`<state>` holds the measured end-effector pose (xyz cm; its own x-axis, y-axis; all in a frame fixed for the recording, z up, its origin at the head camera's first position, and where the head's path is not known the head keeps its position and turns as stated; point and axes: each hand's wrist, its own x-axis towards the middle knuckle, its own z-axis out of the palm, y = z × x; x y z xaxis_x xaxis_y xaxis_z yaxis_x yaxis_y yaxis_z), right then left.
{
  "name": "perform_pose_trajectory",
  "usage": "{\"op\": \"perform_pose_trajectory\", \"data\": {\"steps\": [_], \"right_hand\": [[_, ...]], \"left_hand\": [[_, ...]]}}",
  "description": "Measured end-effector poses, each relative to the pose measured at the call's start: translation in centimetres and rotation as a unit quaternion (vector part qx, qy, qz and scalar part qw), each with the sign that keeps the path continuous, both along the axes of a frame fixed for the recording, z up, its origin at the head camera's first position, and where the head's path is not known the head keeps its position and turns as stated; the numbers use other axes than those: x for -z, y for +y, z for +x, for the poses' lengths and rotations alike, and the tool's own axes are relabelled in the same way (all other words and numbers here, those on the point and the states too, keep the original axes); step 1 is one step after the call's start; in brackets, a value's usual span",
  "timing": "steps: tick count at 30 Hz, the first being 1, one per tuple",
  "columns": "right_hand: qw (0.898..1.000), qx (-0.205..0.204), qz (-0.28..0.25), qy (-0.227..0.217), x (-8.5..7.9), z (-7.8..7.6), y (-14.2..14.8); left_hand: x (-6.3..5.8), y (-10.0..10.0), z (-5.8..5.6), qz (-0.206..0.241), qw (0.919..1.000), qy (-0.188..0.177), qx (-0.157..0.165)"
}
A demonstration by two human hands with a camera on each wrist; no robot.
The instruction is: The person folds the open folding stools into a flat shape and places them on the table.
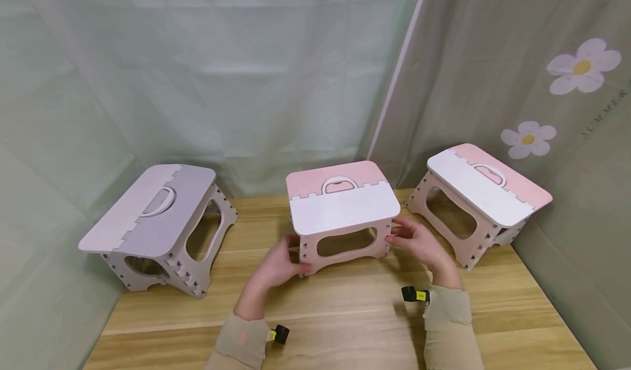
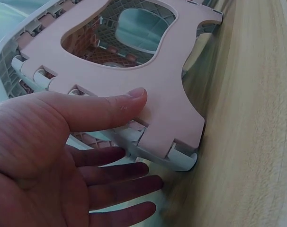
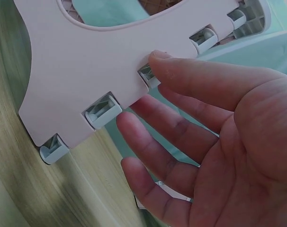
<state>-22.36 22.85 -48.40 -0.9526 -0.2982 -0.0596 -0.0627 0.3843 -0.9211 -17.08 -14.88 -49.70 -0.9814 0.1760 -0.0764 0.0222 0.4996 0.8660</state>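
A pink and white folding step stool [image 1: 345,208] stands unfolded on the wooden table between my two hands. My left hand [image 1: 281,263] is at its left front leg. In the left wrist view the thumb [image 2: 120,111] lies on the pink leg panel, while the straight fingers [image 2: 127,189] spread beside the leg's outer side. At the right front leg is my right hand [image 1: 419,241]. Its thumb [image 3: 181,71] touches the panel edge by a hinge slot, and the loosely bent fingers [image 3: 153,137] reach along the side, one fingertip partly hidden behind the panel.
Another pink and white folding stool [image 1: 488,186] stands angled at the right, close to my right hand. On the left is a grey-purple and pale pink folding stool [image 1: 153,211]. A pale curtain [image 1: 236,74] hangs behind the wooden table [image 1: 355,315].
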Motion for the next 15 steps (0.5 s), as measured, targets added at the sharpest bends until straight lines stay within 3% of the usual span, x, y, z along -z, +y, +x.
{"op": "perform_pose_trajectory", "data": {"steps": [15], "right_hand": [[0.997, -0.046, 0.05, 0.025, 0.3, 0.3, -1.0]], "left_hand": [[0.2, -0.5, -0.3, -0.03, 0.9995, -0.003, -0.008]]}}
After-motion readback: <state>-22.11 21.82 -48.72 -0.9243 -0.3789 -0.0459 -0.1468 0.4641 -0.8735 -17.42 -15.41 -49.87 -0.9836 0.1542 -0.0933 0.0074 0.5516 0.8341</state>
